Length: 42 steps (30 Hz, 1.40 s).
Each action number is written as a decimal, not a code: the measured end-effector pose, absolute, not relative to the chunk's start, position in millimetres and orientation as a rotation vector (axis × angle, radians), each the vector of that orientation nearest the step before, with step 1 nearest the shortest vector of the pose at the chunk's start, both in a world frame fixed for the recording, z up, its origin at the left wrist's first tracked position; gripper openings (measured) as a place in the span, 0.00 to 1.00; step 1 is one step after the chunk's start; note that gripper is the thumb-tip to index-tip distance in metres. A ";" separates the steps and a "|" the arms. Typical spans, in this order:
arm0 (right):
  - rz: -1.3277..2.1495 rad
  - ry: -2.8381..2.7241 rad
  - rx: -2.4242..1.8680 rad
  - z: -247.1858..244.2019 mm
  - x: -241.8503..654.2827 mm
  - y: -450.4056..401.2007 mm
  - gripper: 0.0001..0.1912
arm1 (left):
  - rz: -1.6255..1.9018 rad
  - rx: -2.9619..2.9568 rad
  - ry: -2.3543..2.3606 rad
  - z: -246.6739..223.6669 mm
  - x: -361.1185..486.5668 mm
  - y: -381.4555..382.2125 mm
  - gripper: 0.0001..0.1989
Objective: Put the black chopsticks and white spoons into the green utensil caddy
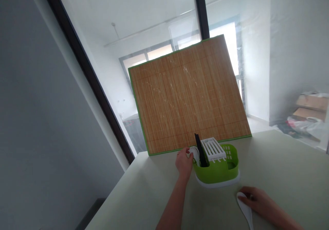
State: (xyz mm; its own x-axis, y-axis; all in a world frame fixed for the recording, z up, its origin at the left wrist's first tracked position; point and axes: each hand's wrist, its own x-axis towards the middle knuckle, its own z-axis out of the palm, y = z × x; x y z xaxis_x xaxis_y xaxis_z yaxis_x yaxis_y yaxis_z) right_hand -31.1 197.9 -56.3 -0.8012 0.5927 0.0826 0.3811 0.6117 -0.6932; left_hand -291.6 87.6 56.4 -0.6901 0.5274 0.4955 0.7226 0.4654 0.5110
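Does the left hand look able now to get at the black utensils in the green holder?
Probably yes: the left hand is at the green holder, and the black utensils stick up above its rim, though a white spoon stands between.

Holder (213, 176), one: green plastic, white base, pierced wall, white slatted top with small hooks; stands upright on the surface (272, 165).
Spoon matter, white, in holder's left end: bowl uppermost; exact count unclear.
Loose spoon (246, 210), one: white, smooth; near holder's front right, bowl towards it, handle pointing away.
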 end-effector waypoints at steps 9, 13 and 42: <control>1.093 -2.507 -0.791 -54.7 -32.4 196.0 0.14 | -1.296 -1.052 -2.242 48.2 -273.0 57.0 0.13; 1.053 -2.446 -0.815 -53.1 -37.1 195.2 0.15 | -1.547 -1.302 -2.221 10.9 -232.6 36.4 0.11; 1.233 -2.033 -0.594 -59.8 -55.2 143.2 0.18 | -2.301 -1.179 -2.021 55.9 -226.7 20.0 0.11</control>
State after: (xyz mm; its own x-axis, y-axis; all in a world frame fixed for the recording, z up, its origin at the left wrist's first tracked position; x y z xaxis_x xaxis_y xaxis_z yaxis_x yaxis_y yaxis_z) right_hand -55.2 143.2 -59.8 -0.6665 0.6766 0.3132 0.0352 0.4481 -0.8933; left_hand -226.7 20.0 55.9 -0.7332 0.5384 0.4154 0.3426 -0.2352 0.9096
